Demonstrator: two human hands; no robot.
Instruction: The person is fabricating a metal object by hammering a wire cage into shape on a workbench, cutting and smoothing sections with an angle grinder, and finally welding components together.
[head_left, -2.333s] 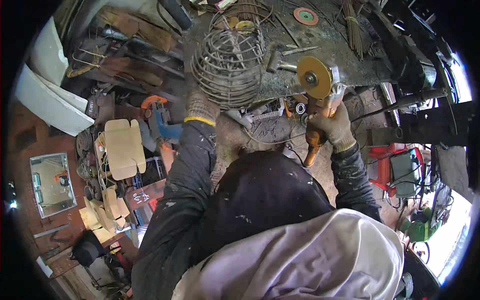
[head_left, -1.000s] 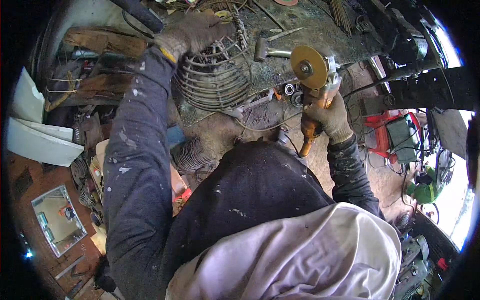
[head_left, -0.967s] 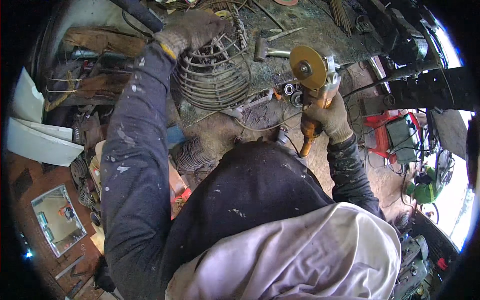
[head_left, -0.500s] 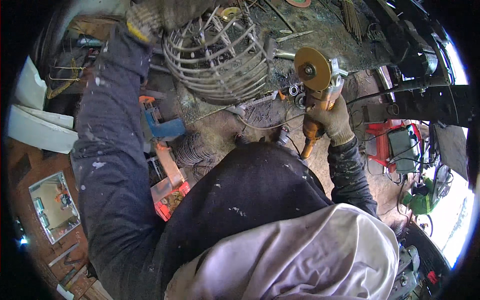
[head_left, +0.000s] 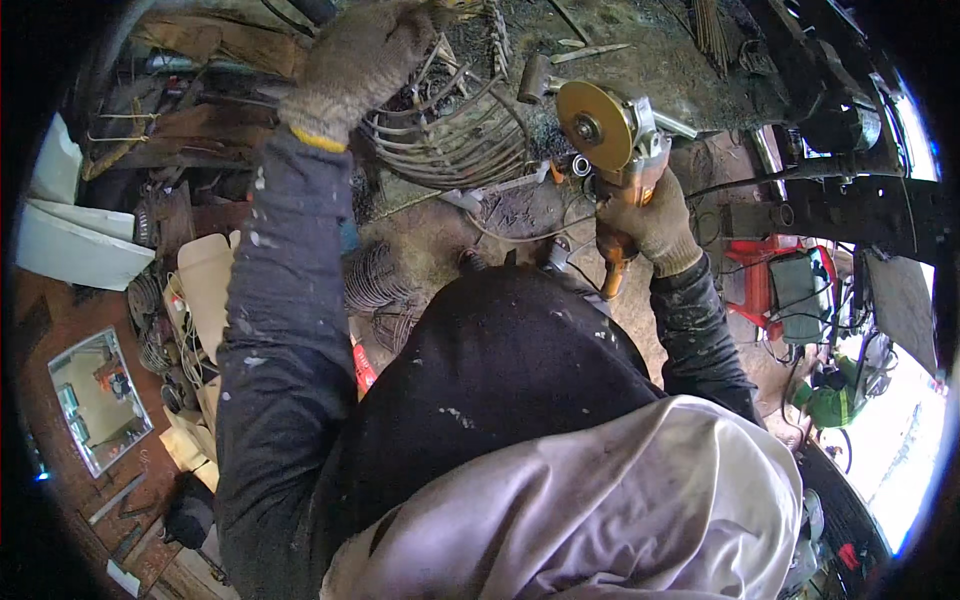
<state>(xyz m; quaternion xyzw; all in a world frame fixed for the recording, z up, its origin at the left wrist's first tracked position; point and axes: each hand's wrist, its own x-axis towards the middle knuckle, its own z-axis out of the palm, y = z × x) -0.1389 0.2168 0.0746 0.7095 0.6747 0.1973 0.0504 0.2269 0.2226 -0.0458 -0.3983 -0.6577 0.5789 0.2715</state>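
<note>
The angle grinder (head_left: 645, 178) sits in the right grip (head_left: 657, 222), gloved fingers wrapped round its body; its casing is orange with dark parts, its head silvery, and its flat, yellow-brown disc (head_left: 592, 127) stands ahead of that grip and a little to its left; the wire cage (head_left: 455, 150), rounded and built of dull grey curved rods, lies just below and to the right of the left grip (head_left: 362, 68), whose glove hides part of its upper side; whether those fingers close on the wire I cannot tell.

The bench (head_left: 660, 72) spreads ahead of the right grip, dark, gritty and scuffed; the brown floor (head_left: 432, 232) shows below and between the grips; a framed mirror (head_left: 100, 400) is well apart, below and left of the left grip.

Counted: one grinder, one cage, one mirror; one hammer (head_left: 535, 78), ahead and left of the right grip; two slim pale pieces (head_left: 600, 51) beyond the hammer; one bundle of thin rods (head_left: 712, 40), farther ahead of the right grip, its rods too crowded to number.
</note>
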